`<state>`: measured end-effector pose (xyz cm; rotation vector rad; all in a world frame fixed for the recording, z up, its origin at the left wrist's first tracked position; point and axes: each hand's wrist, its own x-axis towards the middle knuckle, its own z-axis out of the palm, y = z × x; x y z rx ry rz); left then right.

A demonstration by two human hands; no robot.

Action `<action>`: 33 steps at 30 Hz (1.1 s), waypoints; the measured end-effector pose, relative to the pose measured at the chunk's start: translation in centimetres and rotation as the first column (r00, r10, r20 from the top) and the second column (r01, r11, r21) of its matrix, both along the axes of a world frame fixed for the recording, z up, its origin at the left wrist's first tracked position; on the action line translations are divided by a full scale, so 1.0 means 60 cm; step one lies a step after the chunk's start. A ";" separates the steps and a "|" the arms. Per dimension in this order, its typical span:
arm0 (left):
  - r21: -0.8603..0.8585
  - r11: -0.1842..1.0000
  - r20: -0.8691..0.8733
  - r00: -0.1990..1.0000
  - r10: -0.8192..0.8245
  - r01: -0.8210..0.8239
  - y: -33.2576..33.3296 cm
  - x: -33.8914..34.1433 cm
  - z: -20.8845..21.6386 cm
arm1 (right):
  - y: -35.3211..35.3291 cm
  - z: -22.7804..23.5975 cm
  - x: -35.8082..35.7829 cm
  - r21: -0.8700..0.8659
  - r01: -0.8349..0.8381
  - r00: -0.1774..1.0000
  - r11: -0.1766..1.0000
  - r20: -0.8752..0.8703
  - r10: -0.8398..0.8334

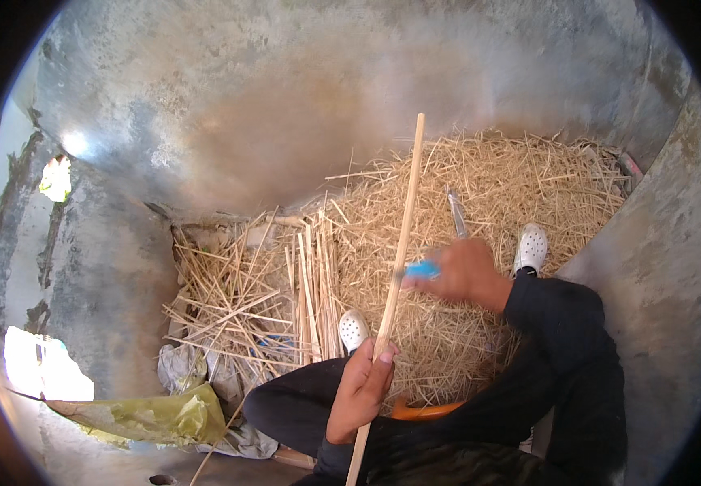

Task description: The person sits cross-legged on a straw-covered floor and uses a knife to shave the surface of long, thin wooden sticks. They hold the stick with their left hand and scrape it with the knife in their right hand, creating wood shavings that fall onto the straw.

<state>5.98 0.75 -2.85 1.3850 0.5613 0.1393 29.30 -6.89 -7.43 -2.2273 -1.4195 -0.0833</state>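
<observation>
A long pale strip of split bamboo or wood (407, 211) runs upright and slightly tilted across the middle of the view. My left hand (362, 385) is closed around its lower part, thumb along the strip. At its middle, my right hand (472, 274) is closed on a knife-like tool, blurred by motion. Above the fist sticks out a shiny metal part (457, 212). On the other side of the fist, a blue part (421, 269) meets the strip or lies close beside it. Whether the blue and metal parts are one piece I cannot tell.
A heap of thin shavings (561, 178) covers the floor around my white clogs (532, 247). Several pale strips (311, 292) lie left of it, beside a tangle of sticks (229, 292). A yellowish sack (164, 417) lies at lower left. Concrete walls (285, 97) enclose the corner.
</observation>
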 end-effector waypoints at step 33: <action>-0.123 0.989 -0.019 0.996 -0.086 0.083 -0.034 -0.037 0.011 | 0.001 -0.011 0.174 -0.102 0.329 0.941 0.939 -0.049 -0.335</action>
